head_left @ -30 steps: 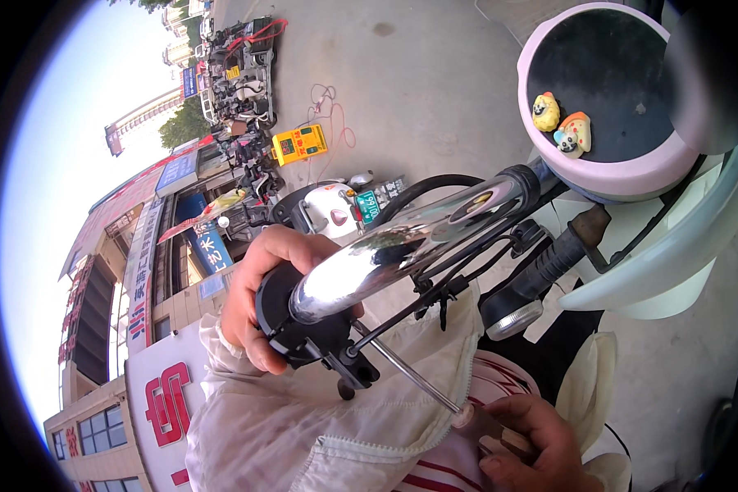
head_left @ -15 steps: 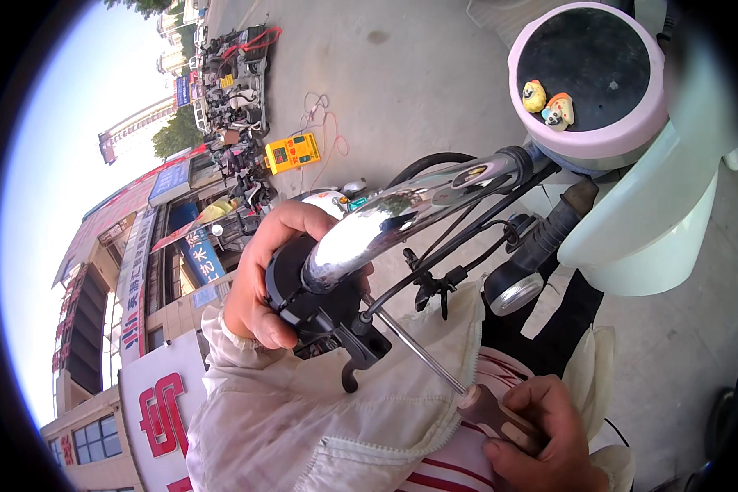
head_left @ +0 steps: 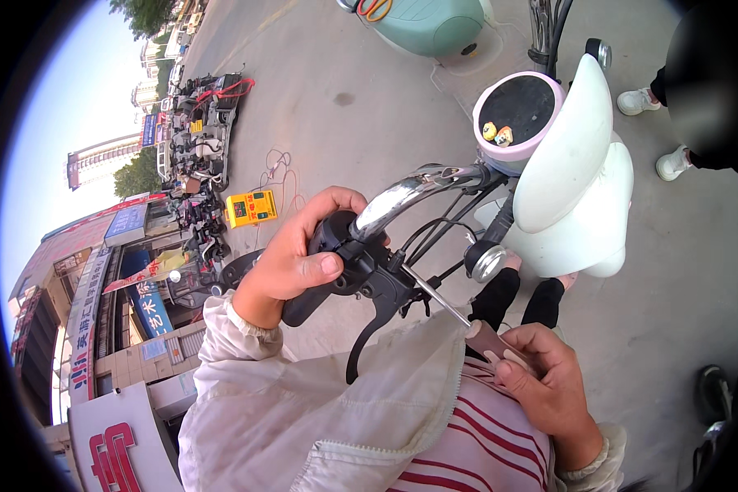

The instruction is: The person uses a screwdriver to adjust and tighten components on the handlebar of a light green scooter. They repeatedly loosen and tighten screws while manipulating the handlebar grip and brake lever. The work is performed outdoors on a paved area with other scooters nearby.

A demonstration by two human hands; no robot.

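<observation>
A scooter's chrome handlebar (head_left: pixel 394 197) crosses the middle of the view. My left hand (head_left: pixel 303 254) is wrapped round the black control housing (head_left: pixel 340 242) at its end, thumb lying on it. A brake lever (head_left: pixel 369 328) curves down from the housing, with black cables beside it. My right hand (head_left: pixel 541 377), lower right, holds a screwdriver (head_left: pixel 488 343) by its brownish handle. The metal shaft runs up-left to the housing below the bar; its tip is hard to make out. A pink-rimmed round display (head_left: pixel 525 107) with two small toys (head_left: pixel 496 134) sits above the white front body panels (head_left: pixel 566 176).
A green scooter (head_left: pixel 426 25) stands at the top. At left are a yellow box (head_left: pixel 250 208) with cables, a row of parked scooters (head_left: pixel 209 131) and shopfronts. Another person's white shoes (head_left: pixel 672 164) show at right; a dark shoe (head_left: pixel 713 385) is at lower right.
My view has widened, taking in the green scooter and the white shoes. My left thumb has moved up onto the housing, and more of the brake lever shows. The screwdriver stays in my right hand.
</observation>
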